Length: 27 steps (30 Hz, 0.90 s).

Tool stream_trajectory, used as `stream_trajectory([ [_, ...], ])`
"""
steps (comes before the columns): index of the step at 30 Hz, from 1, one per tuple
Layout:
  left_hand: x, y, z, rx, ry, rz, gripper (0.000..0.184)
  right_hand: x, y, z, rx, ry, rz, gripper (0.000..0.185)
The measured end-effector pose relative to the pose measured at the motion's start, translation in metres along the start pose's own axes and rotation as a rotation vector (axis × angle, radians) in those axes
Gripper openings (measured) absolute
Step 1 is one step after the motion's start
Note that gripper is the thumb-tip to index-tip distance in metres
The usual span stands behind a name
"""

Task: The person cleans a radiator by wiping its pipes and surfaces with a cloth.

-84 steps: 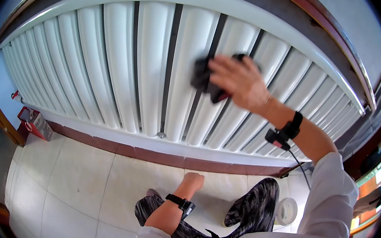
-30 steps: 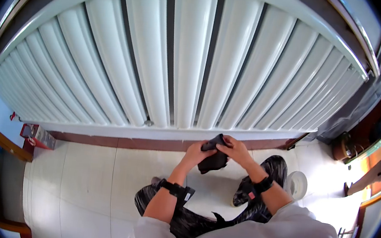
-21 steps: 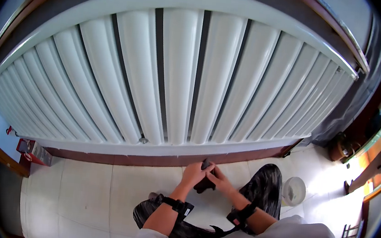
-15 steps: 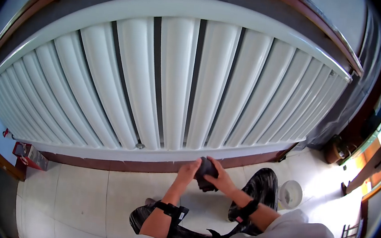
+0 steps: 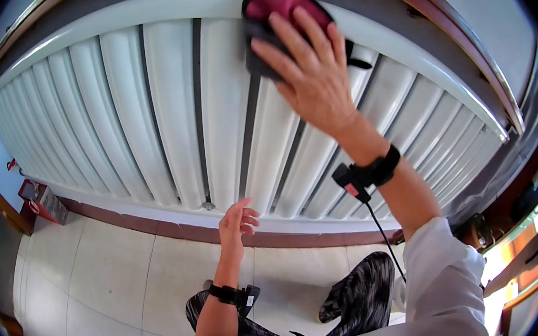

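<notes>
In the head view a white radiator (image 5: 222,118) with upright tubes fills the wall in front of me. My right hand (image 5: 317,75) lies with spread fingers on a dark grey cloth (image 5: 266,61) with a dark pink patch, held against the radiator's top rail and upper tubes. Motion blurs the cloth slightly, and part of it is hidden under the hand. Lower down, my left hand (image 5: 235,222) is raised in front of the radiator's bottom edge, its fingers loosely bent and apart, with nothing in them.
A red and grey box (image 5: 44,201) stands on the floor by the left wall. At the right are a brown pot (image 5: 472,231) and part of a person's leg (image 5: 518,266). My bent knee (image 5: 361,287) is close below the radiator; a black cable (image 5: 384,234) hangs from my right wrist strap.
My right hand has carried the cloth from low between both hands up to the radiator's top rail. The left hand has let go of it and moved slightly left.
</notes>
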<state>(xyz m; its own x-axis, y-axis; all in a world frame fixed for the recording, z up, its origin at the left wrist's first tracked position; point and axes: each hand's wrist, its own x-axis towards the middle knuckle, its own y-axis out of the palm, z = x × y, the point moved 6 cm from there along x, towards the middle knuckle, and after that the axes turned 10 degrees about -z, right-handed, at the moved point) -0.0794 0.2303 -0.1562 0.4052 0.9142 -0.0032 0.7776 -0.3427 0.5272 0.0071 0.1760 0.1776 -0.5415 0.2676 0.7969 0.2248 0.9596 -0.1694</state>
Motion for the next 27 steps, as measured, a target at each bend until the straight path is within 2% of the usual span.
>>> stream_trajectory([
  [5,-0.003,-0.004,-0.006,0.025,-0.026,-0.013,0.037,-0.067,0.019,0.048,0.114,-0.065,0.102,0.041],
  [7,-0.004,-0.006,-0.006,0.026,-0.037,-0.019,0.037,-0.107,0.030,0.072,0.186,-0.098,0.211,0.046],
  [9,-0.005,-0.009,-0.006,0.019,-0.037,-0.030,0.037,-0.141,0.032,0.102,0.284,-0.152,0.345,0.041],
  [11,-0.006,-0.012,-0.005,0.014,-0.020,-0.031,0.037,-0.187,0.035,0.132,0.333,-0.324,0.496,0.038],
  [14,-0.009,-0.014,-0.010,0.035,-0.004,-0.041,0.038,-0.234,0.031,0.144,0.428,-0.498,0.583,0.038],
  [17,-0.008,-0.016,-0.006,0.035,-0.012,-0.028,0.038,-0.207,0.029,0.120,0.338,-0.523,0.561,0.040],
  [19,-0.008,-0.017,-0.012,0.026,-0.010,-0.028,0.038,-0.141,0.031,0.084,0.239,-0.275,0.650,0.042],
  [21,-0.007,-0.015,-0.013,0.023,-0.010,-0.025,0.037,-0.070,0.011,0.040,0.096,-0.103,0.471,0.049],
  [22,-0.006,-0.014,-0.012,0.015,-0.001,-0.023,0.037,-0.051,0.007,0.019,0.120,-0.032,0.239,0.053],
  [23,-0.005,-0.012,-0.012,0.007,0.009,-0.020,0.037,-0.029,0.003,0.009,0.082,0.001,0.147,0.054],
  [25,-0.002,-0.009,-0.010,0.008,-0.007,-0.018,0.039,-0.014,0.007,0.011,0.006,-0.008,0.078,0.052],
  [27,-0.002,-0.006,-0.009,0.006,-0.022,-0.021,0.040,-0.024,0.015,0.032,0.007,-0.009,0.161,0.052],
])
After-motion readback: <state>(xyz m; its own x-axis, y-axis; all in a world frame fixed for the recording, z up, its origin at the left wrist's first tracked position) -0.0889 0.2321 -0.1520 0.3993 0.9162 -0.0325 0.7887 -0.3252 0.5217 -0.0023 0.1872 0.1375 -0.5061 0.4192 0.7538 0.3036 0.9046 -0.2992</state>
